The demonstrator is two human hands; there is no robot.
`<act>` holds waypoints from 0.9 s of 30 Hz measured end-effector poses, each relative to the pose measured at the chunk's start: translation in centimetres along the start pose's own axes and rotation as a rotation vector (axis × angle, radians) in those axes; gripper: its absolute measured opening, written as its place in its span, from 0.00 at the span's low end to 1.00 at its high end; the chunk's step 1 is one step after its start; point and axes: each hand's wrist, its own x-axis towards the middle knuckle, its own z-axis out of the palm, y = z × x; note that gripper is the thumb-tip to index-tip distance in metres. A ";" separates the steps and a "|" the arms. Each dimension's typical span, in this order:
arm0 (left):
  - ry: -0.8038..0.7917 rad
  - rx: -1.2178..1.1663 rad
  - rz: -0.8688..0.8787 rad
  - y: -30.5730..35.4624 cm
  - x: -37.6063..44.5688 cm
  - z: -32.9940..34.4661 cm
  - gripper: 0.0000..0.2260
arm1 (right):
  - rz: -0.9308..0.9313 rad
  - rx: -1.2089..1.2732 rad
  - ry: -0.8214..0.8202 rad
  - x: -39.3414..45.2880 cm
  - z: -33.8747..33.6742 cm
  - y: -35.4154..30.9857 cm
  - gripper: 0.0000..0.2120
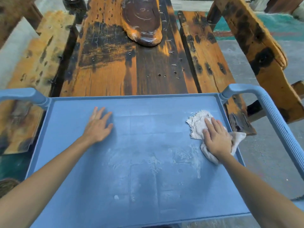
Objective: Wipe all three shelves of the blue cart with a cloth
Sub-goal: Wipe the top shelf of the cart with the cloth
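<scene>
A weathered wooden tabletop (115, 63), its orange finish blotched with black and dotted with holes, fills the upper half of the head view, flanked by matching benches: one bench (37, 63) on the left, another bench (212, 60) on the right, with grey concrete floor (256, 153) beyond. A dark oval wooden platter (143, 22) wrapped in clear film lies on the tabletop's far end.

Drawn up against the tabletop's near edge stands the blue cart (164, 96), its top shelf (131, 162) spanning most of the lower view. The shelf is a shallow tray with a low raised rim on every visible side, and a curved handle rises at each far corner (the right handle (269, 109) ribbed along its grip). The shelf surface is bare of objects between the hands and toward the near edge, though pale streaks and chalky residue (189, 155) mark its middle and right portions.

A person's bare arms reach in from the bottom corners. The left hand (98, 125) lies flat and released on the shelf's far left area, fingers spread, grasping nothing. The right hand (217, 137) presses palm-down on a crumpled off-white cloth (197, 124), fingers extended over it rather than clenched. The cloth sits at the shelf's far right, just beside the right rim, with one end bunched against that rim behind the hand.
</scene>
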 end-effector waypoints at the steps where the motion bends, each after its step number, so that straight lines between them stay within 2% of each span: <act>1: 0.050 0.058 -0.057 -2.4 -1.0 -0.1 0.26 | 0.029 -0.020 -0.003 -0.2 0.4 -0.3 0.27; 5: 0.132 0.227 -0.313 -10.6 -4.9 -0.5 0.29 | 0.118 -0.052 -0.018 -0.4 0.8 -1.5 0.29; 9: 0.150 0.124 -0.507 -14.9 -7.4 0.0 0.40 | 0.265 -0.101 -0.011 -1.1 1.3 -3.5 0.30; 16: 0.110 -0.288 -0.326 -18.5 -8.5 -1.4 0.51 | 0.433 -0.061 -0.020 -2.1 2.6 -8.4 0.32; 22: 0.200 -0.359 -0.241 -19.1 -9.5 -1.2 0.42 | 0.449 -0.056 -0.009 -2.8 3.8 -13.1 0.33; 27: 0.228 -0.461 -0.200 -19.9 -9.4 -1.0 0.40 | 0.450 -0.066 -0.010 -3.3 5.0 -17.6 0.32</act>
